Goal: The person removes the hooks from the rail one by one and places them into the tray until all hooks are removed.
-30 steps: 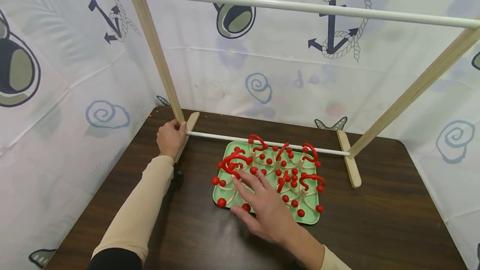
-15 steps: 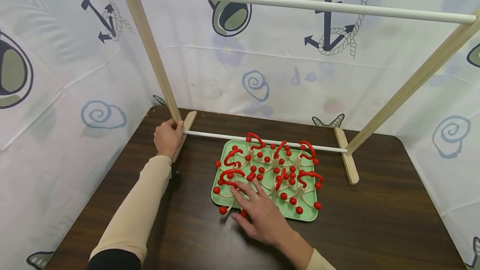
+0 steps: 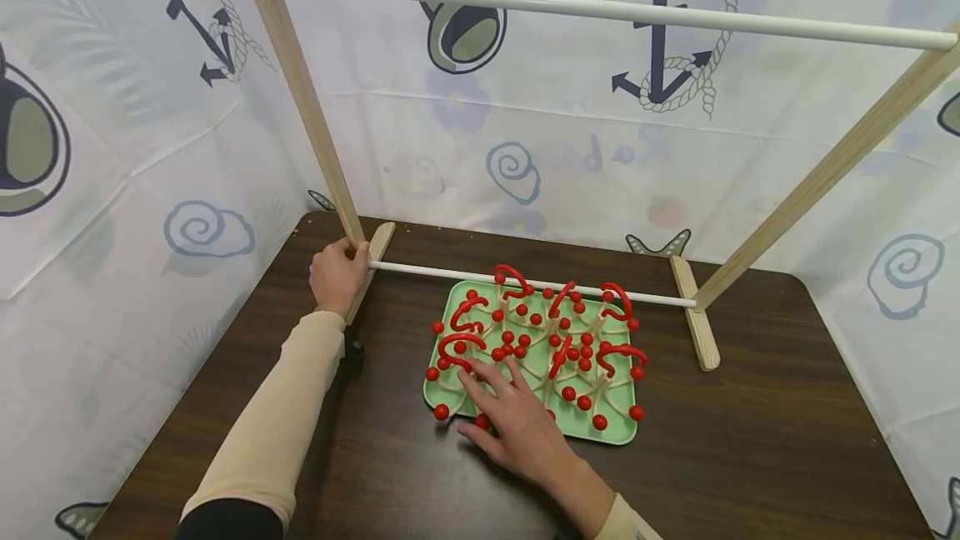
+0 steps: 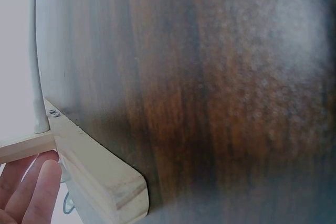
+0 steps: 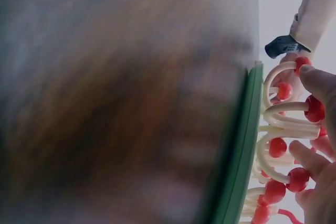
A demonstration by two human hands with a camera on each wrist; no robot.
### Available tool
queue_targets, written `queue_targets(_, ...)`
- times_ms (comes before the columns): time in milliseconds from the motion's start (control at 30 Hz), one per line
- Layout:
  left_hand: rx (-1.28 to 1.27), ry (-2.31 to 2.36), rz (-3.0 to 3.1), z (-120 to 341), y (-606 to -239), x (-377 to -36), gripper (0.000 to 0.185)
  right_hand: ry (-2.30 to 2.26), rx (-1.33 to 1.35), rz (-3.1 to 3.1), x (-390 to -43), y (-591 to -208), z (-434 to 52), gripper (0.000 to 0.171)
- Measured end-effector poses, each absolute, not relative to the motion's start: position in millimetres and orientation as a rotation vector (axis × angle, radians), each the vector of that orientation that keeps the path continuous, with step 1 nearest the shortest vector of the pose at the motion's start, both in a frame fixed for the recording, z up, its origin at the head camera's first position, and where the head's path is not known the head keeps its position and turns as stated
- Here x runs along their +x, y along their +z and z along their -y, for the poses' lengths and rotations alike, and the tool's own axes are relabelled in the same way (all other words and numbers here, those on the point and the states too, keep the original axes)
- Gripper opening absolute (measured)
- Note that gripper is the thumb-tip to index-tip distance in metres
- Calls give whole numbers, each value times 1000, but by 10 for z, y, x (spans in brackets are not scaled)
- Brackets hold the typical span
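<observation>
Wooden rack upright point(image 3: 341, 215) gripped by my left hand point(image 3: 339, 276) | right hand point(image 3: 517, 427) spread, fingers on hangers point(image 3: 536, 348) in green tray point(image 3: 615, 432) | step: selecting | next: pinch one hook free.

Tray point(image 3: 611, 433) of hangers point(image 3: 540, 340) before rack point(image 3: 315, 115).

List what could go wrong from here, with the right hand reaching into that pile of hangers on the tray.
1. The hangers lie tangled on the green tray, so lifting one with the right hand may drag others out.
2. Some red ball ends already overhang the tray's near edge and could slide onto the table.
3. The left hand holds only the rack at its left post; a knock might shift the far foot.
</observation>
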State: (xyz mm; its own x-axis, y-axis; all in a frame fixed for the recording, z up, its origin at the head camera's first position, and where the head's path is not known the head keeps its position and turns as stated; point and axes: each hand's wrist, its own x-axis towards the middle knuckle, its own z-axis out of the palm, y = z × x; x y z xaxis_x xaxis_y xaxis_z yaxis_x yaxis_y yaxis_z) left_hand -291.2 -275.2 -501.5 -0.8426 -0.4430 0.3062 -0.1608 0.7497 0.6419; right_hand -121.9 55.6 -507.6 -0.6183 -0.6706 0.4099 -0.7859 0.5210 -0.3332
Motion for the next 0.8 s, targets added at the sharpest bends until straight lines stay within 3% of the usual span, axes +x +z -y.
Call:
queue_targets(500,469,-883,2505,2708,-5015,-2931,32,798,1143,2733,-1128,-4901,-641,89)
queue_targets(800,473,-875,2500,2746,-5041,-2922,33,1175,842,2682,-810,-4773,-1016,81)
